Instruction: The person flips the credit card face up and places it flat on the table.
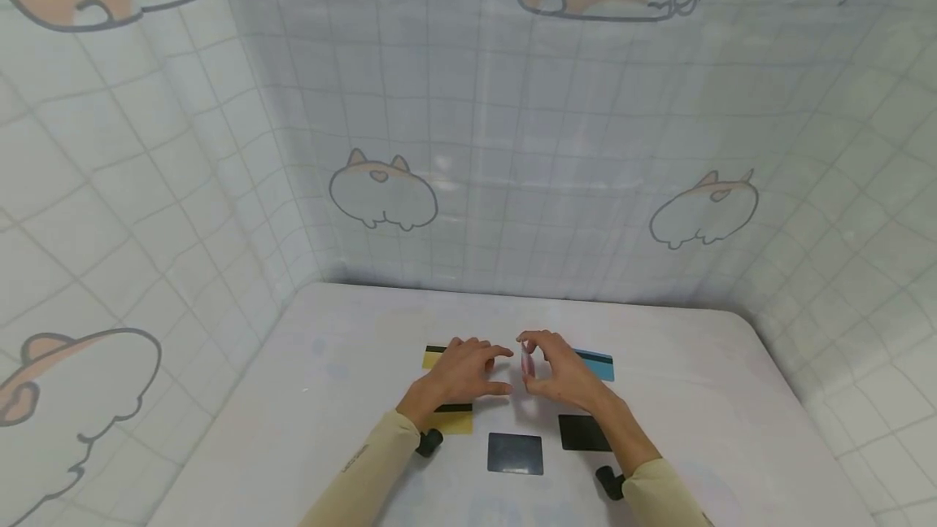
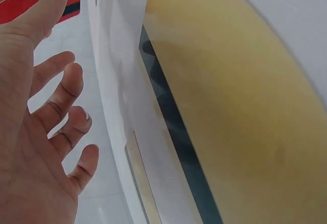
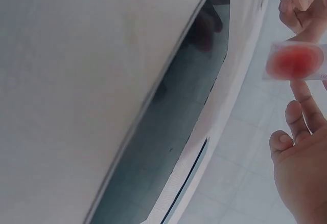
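My right hand (image 1: 567,374) pinches a card (image 1: 527,361) on edge between thumb and fingers, above the middle of the table. One face of this card (image 2: 31,3) is red with a black stripe; the other (image 3: 295,61) is pale with a red round patch in the right wrist view. Just left of it, my left hand (image 1: 463,372) holds nothing, its thumb and fingers spread apart towards the card. Under and beside the left hand lie two yellow cards, a rear one (image 1: 432,358) and a front one (image 1: 455,421), both black-striped. A blue striped card (image 1: 599,366) lies behind the right hand.
Two dark cards lie nearer me: a middle one (image 1: 516,454) and a right one (image 1: 581,433), partly behind the right forearm. The white-covered table (image 1: 351,348) meets a hanging patterned curtain (image 1: 527,210) at its back. Black wrist cameras stick out beneath both wrists.
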Tool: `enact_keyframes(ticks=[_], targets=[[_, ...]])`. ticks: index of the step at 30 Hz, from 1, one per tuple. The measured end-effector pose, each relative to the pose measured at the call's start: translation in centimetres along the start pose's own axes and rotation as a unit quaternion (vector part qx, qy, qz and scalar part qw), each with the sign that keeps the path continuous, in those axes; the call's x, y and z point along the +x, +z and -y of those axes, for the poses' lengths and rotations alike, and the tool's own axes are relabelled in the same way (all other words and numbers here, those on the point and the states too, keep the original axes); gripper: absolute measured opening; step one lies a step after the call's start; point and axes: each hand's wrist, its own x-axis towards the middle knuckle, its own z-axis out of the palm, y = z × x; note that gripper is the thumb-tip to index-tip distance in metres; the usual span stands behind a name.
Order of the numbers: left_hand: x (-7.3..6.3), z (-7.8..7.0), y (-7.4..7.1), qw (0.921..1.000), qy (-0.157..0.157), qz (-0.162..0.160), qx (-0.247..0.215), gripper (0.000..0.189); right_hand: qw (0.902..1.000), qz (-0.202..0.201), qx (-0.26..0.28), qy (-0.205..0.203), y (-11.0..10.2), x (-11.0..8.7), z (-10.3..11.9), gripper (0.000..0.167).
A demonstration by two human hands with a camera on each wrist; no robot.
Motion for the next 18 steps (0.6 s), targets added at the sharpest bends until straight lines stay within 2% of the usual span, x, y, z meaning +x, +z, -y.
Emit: enact_keyframes(ticks=[12, 18], targets=[[-1.1, -0.4, 0.1, 0.9996, 0.001, -0.027, -0.004, 0.067, 0.9956, -0.014, -0.084, -0.038, 0.4, -1.0, 0.0, 0.060], [-1.9, -0.3, -0.4, 0.9990, 0.011, -0.042, -0.012, 0.068, 0.9934, -0.013, -0.111, -0.028, 0.7, -1.3, 0.5, 0.060]])
